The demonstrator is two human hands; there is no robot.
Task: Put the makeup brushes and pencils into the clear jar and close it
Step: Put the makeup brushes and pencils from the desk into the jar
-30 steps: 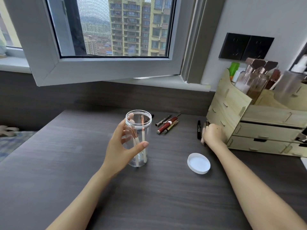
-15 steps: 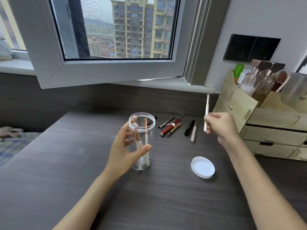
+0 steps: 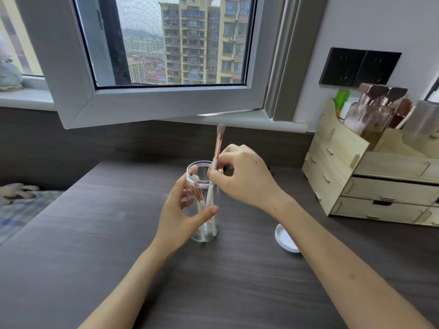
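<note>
Two or so brushes are already standing in the clear jar, white handles down, pink tips up near the rim, though through the plastic I can't get an exact count. Using the jar as the reference point and going left to right: the left hand is wrapped around the jar's left side, thumb across the front and fingers behind, holding it upright on the dark desk. Right above the jar's mouth, the right hand is pinching another makeup brush between thumb and fingertips, bristles pointing up, handle end dipping just inside the rim. So that one's partway in but not let go, I'd say.

Further right of the jar and a bit closer to the camera, the white lid lies on the desk, partly hidden by the right forearm, so closing hasn't happened. Well to the jar's right sits the wooden organizer. The right hand blocks the desk behind the jar, so I can't tell what pencils or brushes are waiting there.

My guess: maybe halfway, with this drop, any leftovers, then the lid to go.
</note>
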